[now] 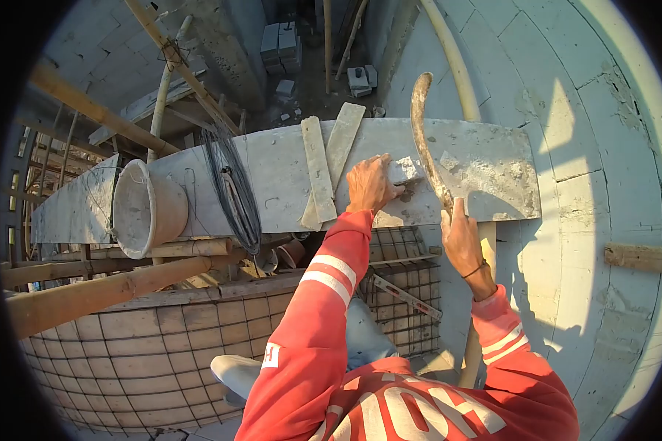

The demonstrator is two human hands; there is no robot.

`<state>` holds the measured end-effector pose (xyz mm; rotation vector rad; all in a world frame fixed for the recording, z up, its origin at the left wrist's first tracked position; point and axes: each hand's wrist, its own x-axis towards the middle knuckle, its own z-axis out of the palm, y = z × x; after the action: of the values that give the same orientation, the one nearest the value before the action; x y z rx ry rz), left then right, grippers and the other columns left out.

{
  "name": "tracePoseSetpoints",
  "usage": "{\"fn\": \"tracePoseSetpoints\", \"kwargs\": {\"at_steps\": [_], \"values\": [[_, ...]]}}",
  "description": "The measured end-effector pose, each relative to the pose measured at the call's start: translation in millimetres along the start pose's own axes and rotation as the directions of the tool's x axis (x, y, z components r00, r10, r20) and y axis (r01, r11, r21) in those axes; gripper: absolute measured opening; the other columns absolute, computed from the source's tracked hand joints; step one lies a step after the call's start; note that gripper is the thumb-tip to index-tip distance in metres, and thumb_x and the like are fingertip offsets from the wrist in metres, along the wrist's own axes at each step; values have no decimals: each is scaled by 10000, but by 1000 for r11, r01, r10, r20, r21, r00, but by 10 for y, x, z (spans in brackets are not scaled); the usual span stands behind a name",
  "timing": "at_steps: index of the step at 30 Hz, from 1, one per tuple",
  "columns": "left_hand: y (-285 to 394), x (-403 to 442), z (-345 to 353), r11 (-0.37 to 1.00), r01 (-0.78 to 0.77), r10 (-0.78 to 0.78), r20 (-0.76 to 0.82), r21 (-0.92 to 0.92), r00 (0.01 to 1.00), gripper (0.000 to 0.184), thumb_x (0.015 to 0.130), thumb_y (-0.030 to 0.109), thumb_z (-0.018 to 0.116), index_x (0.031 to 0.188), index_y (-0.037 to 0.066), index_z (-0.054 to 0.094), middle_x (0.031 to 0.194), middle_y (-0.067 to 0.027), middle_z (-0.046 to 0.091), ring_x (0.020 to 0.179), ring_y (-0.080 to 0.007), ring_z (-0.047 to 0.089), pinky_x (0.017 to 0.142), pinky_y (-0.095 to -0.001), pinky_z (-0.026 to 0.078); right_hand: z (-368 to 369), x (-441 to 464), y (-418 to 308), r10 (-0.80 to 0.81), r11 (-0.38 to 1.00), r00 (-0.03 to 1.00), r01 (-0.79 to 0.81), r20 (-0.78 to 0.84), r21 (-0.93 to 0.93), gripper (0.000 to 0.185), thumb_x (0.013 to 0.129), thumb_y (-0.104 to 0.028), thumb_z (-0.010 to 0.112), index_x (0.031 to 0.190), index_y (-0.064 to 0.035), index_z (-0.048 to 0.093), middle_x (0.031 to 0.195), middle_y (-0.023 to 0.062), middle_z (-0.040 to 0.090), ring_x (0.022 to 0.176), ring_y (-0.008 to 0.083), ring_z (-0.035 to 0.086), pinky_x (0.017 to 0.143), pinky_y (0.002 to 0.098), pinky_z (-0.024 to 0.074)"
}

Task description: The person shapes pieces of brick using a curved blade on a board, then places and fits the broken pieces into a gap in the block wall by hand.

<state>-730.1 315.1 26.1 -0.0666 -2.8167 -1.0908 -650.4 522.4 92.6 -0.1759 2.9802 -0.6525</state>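
My left hand (373, 182) is closed on a small, rough white block piece (404, 170) that rests on a long grey board (279, 169). Its fingertips are partly hidden behind the knuckles. In my right hand (463, 239) is the lower end of a curved, bark-worn wooden stick (424, 132), which rises over the board's right part. Left of my left hand, two flat mortar-stained strips lie crossed, one the upright strip (317, 165) and the other the slanted strip (343, 140). White crumbs and dust (493, 180) cover the board's right end.
A pale bucket (148, 209) lies tipped on its side at the left, beside a coil of dark wire (232, 191). Bamboo poles (118, 287) cross at left. A steel bar grid (162, 353) and a spirit level (407, 296) are below; a block wall (566, 220) stands right.
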Motion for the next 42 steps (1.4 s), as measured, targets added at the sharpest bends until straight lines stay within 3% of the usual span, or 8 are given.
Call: {"fn": "tracePoseSetpoints", "kwargs": {"at_steps": [4,7,11,15,24,27,31,42], "values": [[-5,-2,15,1000,-1,1,15,7,1000,526,573,242,910,1011,62,680,952,-127,715,888,-365,698,745,-464,559,-70,-51,-169,-10,991,983,34,-182,128,321,994,-152,564,1192,59,424,815,342,636,758,551,602,626,581,475],[-5,-12,29,999,-39,38,-40,-27,998,540,572,247,906,1027,63,681,961,-124,717,891,-364,698,752,-462,558,282,-18,106,-23,993,1000,21,-17,-116,329,997,-155,555,1203,63,419,816,355,626,768,561,598,631,579,471],[5,-32,30,1000,-22,22,-20,11,1000,564,567,261,902,1050,67,686,965,-121,717,891,-364,696,758,-461,559,135,71,208,-30,999,996,27,79,41,332,1001,-171,556,1199,59,423,803,361,612,775,546,603,643,583,462],[12,-3,-2,999,13,-14,19,34,1000,617,570,317,898,1099,69,701,1006,-131,729,930,-350,695,808,-441,553,-114,-11,-39,-37,997,990,46,-134,62,323,1006,-171,557,1204,54,435,787,336,608,746,539,579,659,592,442],[-28,-103,99,999,-51,51,-38,-10,998,542,569,263,900,1026,65,686,962,-130,715,906,-372,689,774,-459,559,157,95,250,-20,999,993,14,114,52,469,995,-171,572,1332,99,389,779,334,617,718,537,591,634,572,449],[3,-3,37,1000,-21,21,-21,10,1000,534,569,263,900,1014,62,684,962,-131,715,916,-370,686,773,-456,559,58,15,92,-96,993,976,107,-193,49,436,996,-155,568,1316,92,405,792,327,621,714,541,584,644,569,448],[22,2,10,999,-4,4,18,43,1000,607,576,316,906,1078,50,691,1005,-124,722,962,-343,691,828,-432,545,384,36,219,-28,998,998,26,-50,-51,520,988,-184,572,1378,90,365,817,360,625,749,543,598,667,581,467],[9,-14,24,999,-9,9,-2,42,1000,581,583,304,900,1056,40,689,1019,-144,722,947,-354,690,819,-437,548,207,-10,136,-51,997,990,58,-130,48,295,987,-139,570,1154,64,437,810,339,640,762,524,623,626,581,464]]}}
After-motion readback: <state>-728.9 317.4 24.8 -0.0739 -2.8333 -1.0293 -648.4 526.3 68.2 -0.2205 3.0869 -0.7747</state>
